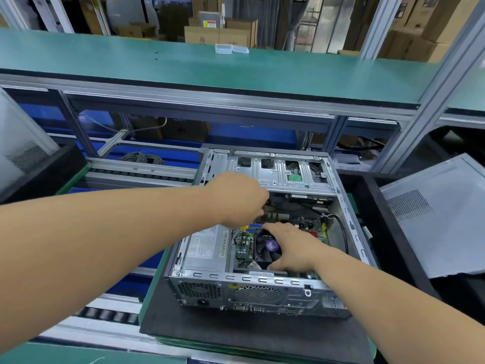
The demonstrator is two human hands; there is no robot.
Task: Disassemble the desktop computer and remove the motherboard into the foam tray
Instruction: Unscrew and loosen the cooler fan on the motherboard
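The desktop computer case point(262, 281) lies open on a black foam mat point(236, 329). Inside it I see the green motherboard point(307, 224), a black CPU fan point(265, 252), a silver power supply point(204, 245) at the left and a metal drive cage point(273, 172) at the far end. My left hand point(238, 198) reaches in over the board with its fingers closed on a small yellow connector point(244, 228); most of the connector is hidden under the fingers. My right hand point(291, 248) rests flat on the fan's right side, fingers spread over the board, holding nothing.
A black foam tray point(388, 232) at the right holds a grey side panel point(433, 219). Another black tray point(39, 174) with a panel stands at the left. The mat sits on a roller conveyor point(110, 315). A green shelf point(210, 67) runs overhead behind the case.
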